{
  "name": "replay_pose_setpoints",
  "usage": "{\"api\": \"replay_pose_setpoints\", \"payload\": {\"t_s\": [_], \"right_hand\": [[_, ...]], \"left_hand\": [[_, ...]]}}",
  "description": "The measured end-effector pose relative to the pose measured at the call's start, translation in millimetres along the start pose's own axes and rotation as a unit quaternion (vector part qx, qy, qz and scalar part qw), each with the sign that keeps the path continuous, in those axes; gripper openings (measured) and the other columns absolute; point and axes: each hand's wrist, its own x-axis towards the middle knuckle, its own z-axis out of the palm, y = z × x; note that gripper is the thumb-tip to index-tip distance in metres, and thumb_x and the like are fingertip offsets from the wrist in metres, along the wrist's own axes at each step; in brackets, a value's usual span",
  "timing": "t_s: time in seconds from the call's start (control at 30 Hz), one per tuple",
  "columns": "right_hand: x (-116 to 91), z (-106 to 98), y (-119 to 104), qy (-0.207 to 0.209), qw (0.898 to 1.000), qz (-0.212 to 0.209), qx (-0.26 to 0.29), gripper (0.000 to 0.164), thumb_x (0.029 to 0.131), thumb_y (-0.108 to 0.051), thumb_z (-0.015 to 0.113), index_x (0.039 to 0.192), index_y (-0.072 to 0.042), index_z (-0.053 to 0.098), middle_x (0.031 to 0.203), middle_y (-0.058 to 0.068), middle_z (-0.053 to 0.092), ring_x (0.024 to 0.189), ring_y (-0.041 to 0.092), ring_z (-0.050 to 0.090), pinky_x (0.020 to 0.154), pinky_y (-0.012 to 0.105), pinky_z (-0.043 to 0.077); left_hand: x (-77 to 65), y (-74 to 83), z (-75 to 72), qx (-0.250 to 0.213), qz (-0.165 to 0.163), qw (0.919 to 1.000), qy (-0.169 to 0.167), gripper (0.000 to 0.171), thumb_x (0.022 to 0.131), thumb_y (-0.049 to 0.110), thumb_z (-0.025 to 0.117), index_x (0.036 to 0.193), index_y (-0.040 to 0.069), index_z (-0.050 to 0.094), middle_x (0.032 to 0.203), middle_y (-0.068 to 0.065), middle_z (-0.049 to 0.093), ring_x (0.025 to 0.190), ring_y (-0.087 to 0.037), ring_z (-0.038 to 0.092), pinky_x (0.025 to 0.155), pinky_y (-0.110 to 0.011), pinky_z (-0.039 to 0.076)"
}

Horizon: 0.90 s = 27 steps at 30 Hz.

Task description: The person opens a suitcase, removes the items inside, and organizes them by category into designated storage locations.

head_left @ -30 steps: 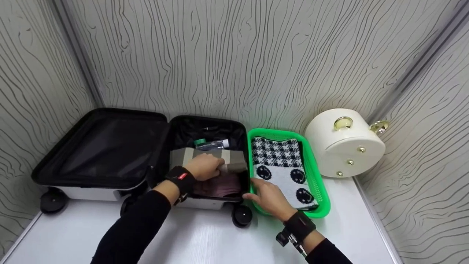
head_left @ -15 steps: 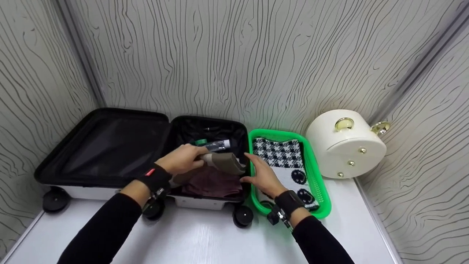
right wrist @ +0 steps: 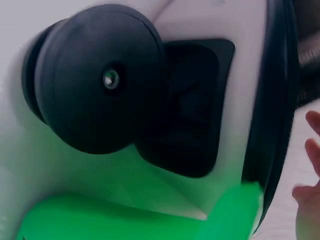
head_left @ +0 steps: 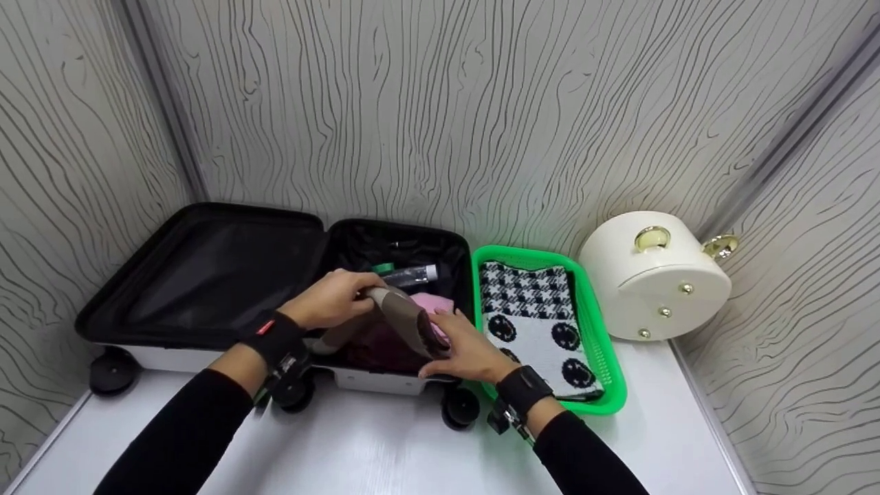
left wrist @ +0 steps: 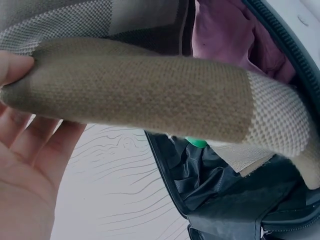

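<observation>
My left hand pinches the edge of a folded brown, grey and cream knit garment, thumb above and fingers below in the left wrist view. The garment is lifted and tilted over the right half of the open suitcase. My right hand is at the garment's other end, fingers spread around its edge. Firm contact there cannot be made out; in the right wrist view the fingers are apart. Under the knit lie mauve cloth and a lighter pink piece. Behind sits a clear bottle with a white cap.
A green basket holding a folded black-and-white knit stands right of the suitcase. Beyond it, a round cream case with gold fittings lies against the wall. The suitcase's other half opens left. Black wheels jut forward.
My left hand has lifted the knit garment and drawn it leftward, folding it over and uncovering mauve and pink cloth. My right hand has moved from the basket's edge to the garment's right end.
</observation>
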Motion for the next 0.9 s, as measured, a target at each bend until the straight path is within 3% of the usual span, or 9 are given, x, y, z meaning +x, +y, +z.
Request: {"api": "replay_pose_setpoints", "payload": {"t_s": [0.13, 0.23, 0.4, 0.53, 0.6, 0.7, 0.9], "right_hand": [[3, 6, -4, 0.043, 0.997, -0.027, -0.066, 0.061, 0.083, -0.04, 0.077, 0.133, -0.014, 0.055, 0.129, 0.002, 0.06, 0.123, 0.026, 0.053, 0.108, 0.043, 0.035], [4, 4, -3, 0.075, 0.995, -0.007, -0.069, 0.033, 0.085, -0.021, 0.073, 0.116, -0.015, 0.065, 0.112, -0.002, 0.066, 0.104, 0.02, 0.06, 0.094, 0.039, 0.046], [6, -17, -1, 0.114, 0.992, 0.061, -0.004, 0.016, 0.089, -0.012, 0.067, 0.105, -0.015, 0.068, 0.095, -0.003, 0.068, 0.074, 0.014, 0.058, 0.068, 0.032, 0.048], [11, -48, -5, 0.145, 0.985, 0.066, 0.062, 0.018, 0.091, -0.007, 0.065, 0.108, -0.013, 0.069, 0.096, -0.002, 0.07, 0.075, 0.011, 0.06, 0.066, 0.029, 0.048], [15, -66, -12, 0.154, 0.983, 0.055, 0.086, 0.018, 0.092, -0.005, 0.065, 0.109, -0.011, 0.07, 0.098, -0.001, 0.07, 0.083, 0.012, 0.063, 0.07, 0.029, 0.05], [22, -94, -26, 0.168, 0.979, 0.033, 0.105, 0.018, 0.092, -0.004, 0.066, 0.109, -0.008, 0.071, 0.098, 0.001, 0.071, 0.086, 0.014, 0.066, 0.074, 0.029, 0.053], [36, -144, -61, 0.202, 0.973, 0.011, 0.114, 0.015, 0.089, -0.009, 0.071, 0.105, -0.008, 0.073, 0.097, 0.003, 0.072, 0.083, 0.014, 0.066, 0.073, 0.027, 0.054]], "left_hand": [[-0.5, -0.3, -2.5, -0.009, -0.004, 0.9999, 0.007, 0.021, 0.092, 0.011, 0.063, 0.111, 0.017, 0.069, 0.097, 0.006, 0.067, 0.08, -0.012, 0.058, 0.088, -0.046, 0.044], [-1.7, -2.4, -3.6, -0.016, -0.003, 0.9998, 0.013, 0.022, 0.092, 0.01, 0.063, 0.112, 0.016, 0.07, 0.099, 0.004, 0.068, 0.081, -0.012, 0.059, 0.09, -0.047, 0.046], [-6.7, -7.9, -4.5, -0.044, 0.0, 0.9983, 0.038, 0.022, 0.092, 0.008, 0.062, 0.113, 0.013, 0.069, 0.099, 0.002, 0.069, 0.079, -0.011, 0.058, 0.077, -0.038, 0.05], [-13.4, -12.8, -4.0, -0.122, -0.023, 0.9895, 0.073, 0.022, 0.094, 0.006, 0.06, 0.113, 0.013, 0.069, 0.101, 0.0, 0.068, 0.078, -0.012, 0.058, 0.069, -0.029, 0.049], [-16.6, -14.6, -3.9, -0.176, -0.035, 0.9788, 0.098, 0.021, 0.096, 0.006, 0.06, 0.114, 0.013, 0.068, 0.105, -0.002, 0.068, 0.082, -0.014, 0.06, 0.07, -0.028, 0.05], [-18.5, -16.5, -4.3, -0.253, -0.039, 0.9562, 0.141, 0.02, 0.096, 0.009, 0.062, 0.116, 0.012, 0.068, 0.108, -0.004, 0.068, 0.089, -0.017, 0.062, 0.074, -0.028, 0.052], [-11.2, -15.4, 2.0, -0.383, -0.034, 0.8965, 0.22, 0.025, 0.094, 0.017, 0.067, 0.116, 0.005, 0.066, 0.107, -0.01, 0.068, 0.094, -0.023, 0.064, 0.077, -0.03, 0.053]]}}
